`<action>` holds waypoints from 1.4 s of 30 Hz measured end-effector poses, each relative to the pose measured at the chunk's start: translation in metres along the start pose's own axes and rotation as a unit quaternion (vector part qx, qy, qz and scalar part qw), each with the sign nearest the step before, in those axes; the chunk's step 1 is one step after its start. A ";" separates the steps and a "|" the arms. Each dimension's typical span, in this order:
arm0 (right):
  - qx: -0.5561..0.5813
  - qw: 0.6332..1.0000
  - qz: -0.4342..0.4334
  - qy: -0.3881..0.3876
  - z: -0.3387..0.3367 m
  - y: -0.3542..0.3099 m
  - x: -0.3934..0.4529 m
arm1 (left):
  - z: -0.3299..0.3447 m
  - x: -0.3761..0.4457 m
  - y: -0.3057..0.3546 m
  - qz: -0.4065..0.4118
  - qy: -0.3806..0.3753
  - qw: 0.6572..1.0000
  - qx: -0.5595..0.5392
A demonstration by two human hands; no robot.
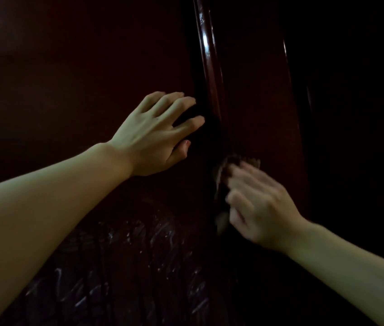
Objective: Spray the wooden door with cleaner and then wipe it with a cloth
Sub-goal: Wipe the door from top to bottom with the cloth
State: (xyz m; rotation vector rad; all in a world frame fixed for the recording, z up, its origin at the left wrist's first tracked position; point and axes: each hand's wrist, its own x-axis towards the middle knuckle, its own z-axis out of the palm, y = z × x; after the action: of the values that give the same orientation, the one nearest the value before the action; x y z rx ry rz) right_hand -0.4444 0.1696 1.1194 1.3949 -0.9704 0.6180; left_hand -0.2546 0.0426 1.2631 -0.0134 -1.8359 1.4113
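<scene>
Dim light leaves most of the wooden door (73, 74) nearly black, with one glossy ridge of moulding (208, 74) running far to near. Smeared wet streaks (125, 250) show near us on the left panel. Our left hand (153, 132) rests flat there, fingers spread and holding nothing. Our right hand (259, 205), blurred, presses the cloth (226, 175) just right of the ridge. We judge that in this gloom we could miss streaks, or the cloth could slip from under the fingers.
</scene>
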 end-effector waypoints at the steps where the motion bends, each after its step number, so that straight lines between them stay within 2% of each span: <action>1: -0.014 0.999 0.037 0.003 0.001 0.001 0.014 | -0.002 -0.006 -0.003 -0.007 -0.002 1.000 0.002; 3: -0.028 0.994 0.102 0.010 0.006 -0.001 0.040 | -0.006 -0.018 -0.010 -0.025 -0.006 1.000 0.006; 6: -0.035 0.989 0.145 0.006 0.015 -0.018 0.047 | -0.009 -0.038 -0.016 -0.039 -0.012 0.999 0.013; 14: -0.078 0.991 0.098 -0.040 0.024 -0.064 -0.025 | -0.007 -0.065 -0.013 -0.059 -0.002 0.998 0.008; 17: -0.071 0.991 0.110 -0.035 0.022 -0.055 -0.002 | -0.005 -0.065 -0.011 -0.066 -0.004 0.998 0.009; 22: -0.043 0.982 0.184 -0.021 0.028 -0.055 0.059 | -0.003 -0.069 -0.008 -0.078 -0.006 0.997 0.011; 24: -0.033 0.984 0.175 -0.014 0.035 -0.069 0.052 | -0.002 -0.073 -0.006 -0.080 -0.006 0.997 0.009; 30: -0.019 0.997 0.060 -0.044 0.047 -0.115 -0.011 | -0.008 -0.100 -0.009 -0.062 -0.017 0.998 0.005; 33: -0.021 0.996 0.076 -0.035 0.045 -0.101 0.024 | -0.013 -0.115 -0.015 -0.061 -0.034 0.998 0.005; 38: -0.040 0.986 0.164 -0.008 0.050 -0.089 0.089 | -0.023 -0.138 -0.025 -0.073 -0.055 0.996 0.012; 40: -0.032 0.988 0.150 -0.012 0.055 -0.107 0.075 | -0.026 -0.150 -0.031 -0.086 -0.060 0.994 0.015; 42: -0.015 0.995 0.092 -0.037 0.060 -0.133 0.046 | -0.030 -0.162 -0.035 -0.098 -0.065 0.993 0.018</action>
State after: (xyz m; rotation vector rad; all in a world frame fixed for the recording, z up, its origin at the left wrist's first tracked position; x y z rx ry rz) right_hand -0.3209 0.0862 1.0834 1.3176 -1.1722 0.6892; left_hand -0.1119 -0.0205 1.1998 0.2765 -1.8618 1.3321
